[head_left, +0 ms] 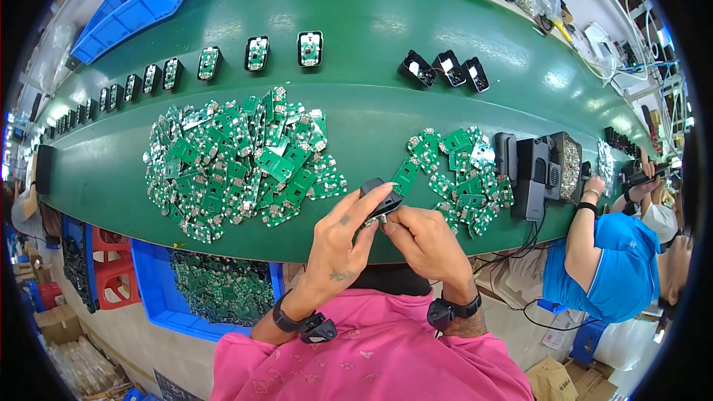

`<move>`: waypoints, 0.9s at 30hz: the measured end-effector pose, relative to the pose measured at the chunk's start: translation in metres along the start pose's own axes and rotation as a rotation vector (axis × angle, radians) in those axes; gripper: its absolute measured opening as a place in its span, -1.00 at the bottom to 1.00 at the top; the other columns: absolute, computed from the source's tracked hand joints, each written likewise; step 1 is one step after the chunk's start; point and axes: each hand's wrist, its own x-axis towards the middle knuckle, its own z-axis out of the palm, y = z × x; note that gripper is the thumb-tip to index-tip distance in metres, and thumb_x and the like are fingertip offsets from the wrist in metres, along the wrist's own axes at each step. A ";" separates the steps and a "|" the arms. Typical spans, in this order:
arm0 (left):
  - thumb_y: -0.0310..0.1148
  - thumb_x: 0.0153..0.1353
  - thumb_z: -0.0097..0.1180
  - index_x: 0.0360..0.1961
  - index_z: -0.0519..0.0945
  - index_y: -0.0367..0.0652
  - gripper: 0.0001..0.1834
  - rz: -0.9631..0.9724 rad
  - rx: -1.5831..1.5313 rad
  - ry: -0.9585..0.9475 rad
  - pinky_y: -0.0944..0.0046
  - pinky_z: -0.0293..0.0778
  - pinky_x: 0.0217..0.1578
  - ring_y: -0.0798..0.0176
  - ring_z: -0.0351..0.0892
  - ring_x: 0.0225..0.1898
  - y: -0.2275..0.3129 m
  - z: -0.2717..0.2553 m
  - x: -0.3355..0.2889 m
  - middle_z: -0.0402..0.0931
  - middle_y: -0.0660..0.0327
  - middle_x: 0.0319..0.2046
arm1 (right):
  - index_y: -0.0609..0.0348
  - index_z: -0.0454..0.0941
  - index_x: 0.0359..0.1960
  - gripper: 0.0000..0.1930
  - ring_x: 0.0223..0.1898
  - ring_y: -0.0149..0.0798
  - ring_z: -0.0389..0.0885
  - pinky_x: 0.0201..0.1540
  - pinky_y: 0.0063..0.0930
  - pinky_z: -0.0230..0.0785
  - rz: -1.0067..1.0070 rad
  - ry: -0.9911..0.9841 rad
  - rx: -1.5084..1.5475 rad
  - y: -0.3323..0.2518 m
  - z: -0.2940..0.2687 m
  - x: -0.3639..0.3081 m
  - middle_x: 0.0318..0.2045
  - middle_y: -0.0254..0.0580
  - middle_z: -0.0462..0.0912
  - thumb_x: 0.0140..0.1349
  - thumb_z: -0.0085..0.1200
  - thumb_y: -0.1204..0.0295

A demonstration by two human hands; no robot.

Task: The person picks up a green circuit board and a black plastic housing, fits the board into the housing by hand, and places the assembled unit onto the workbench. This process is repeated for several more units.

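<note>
My left hand [342,236] is closed around a small black plastic housing [386,199], holding it tilted above the near edge of the green bench. The fingers of my right hand [429,243] are pinched together against the housing's lower end; what lies between them is mostly hidden, though a small shiny bit shows there. Just beyond the housing, a green circuit board [405,177] lies at the edge of the smaller board pile [468,200]. To the left spreads a big heap of loose circuit boards [238,163].
Black housings with boards [310,50] form a row along the far left. Three black shells [448,67] stand beyond my hands. Right of me are a black device [532,178], a tray of small metal parts [569,167] and a co-worker in blue [613,267]. A blue bin [156,289] sits below.
</note>
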 end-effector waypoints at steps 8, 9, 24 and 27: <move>-0.74 0.11 0.13 0.21 0.53 -0.15 -0.41 0.030 0.023 0.023 0.28 0.57 -0.26 0.10 0.65 -0.22 -0.002 0.003 0.000 0.58 0.01 -0.14 | 0.32 0.50 -0.35 -0.90 -0.54 0.03 0.58 -0.46 -0.24 0.36 0.108 0.054 0.060 -0.002 0.009 -0.002 -0.54 -0.01 0.59 0.27 0.04 0.51; -0.74 0.11 0.13 0.21 0.53 -0.15 -0.41 0.029 0.023 0.023 0.28 0.57 -0.26 0.10 0.65 -0.22 -0.003 0.005 -0.001 0.58 0.01 -0.14 | 0.32 0.51 -0.35 -0.89 -0.55 -0.04 0.57 -0.47 -0.26 0.35 0.095 0.072 0.057 -0.001 0.011 -0.003 -0.55 -0.02 0.59 0.26 0.05 0.51; -0.69 0.13 0.11 0.18 0.53 -0.17 -0.47 0.089 0.215 0.159 0.09 0.55 -0.13 -0.21 0.61 -0.12 -0.010 0.017 -0.010 0.57 -0.12 -0.05 | 0.34 0.48 -0.36 -0.87 -0.49 0.16 0.60 -0.46 -0.10 0.35 0.181 0.230 0.046 -0.004 0.033 0.001 -0.53 0.13 0.59 0.30 0.03 0.51; -0.67 0.16 0.09 0.17 0.53 -0.19 -0.50 0.033 0.139 0.156 0.11 0.56 -0.11 -0.19 0.62 -0.08 -0.016 0.024 -0.006 0.56 -0.11 0.00 | 0.32 0.49 -0.37 -0.90 -0.55 0.08 0.58 -0.50 -0.15 0.34 0.117 0.328 -0.077 0.001 0.036 0.001 -0.52 0.06 0.58 0.28 0.03 0.53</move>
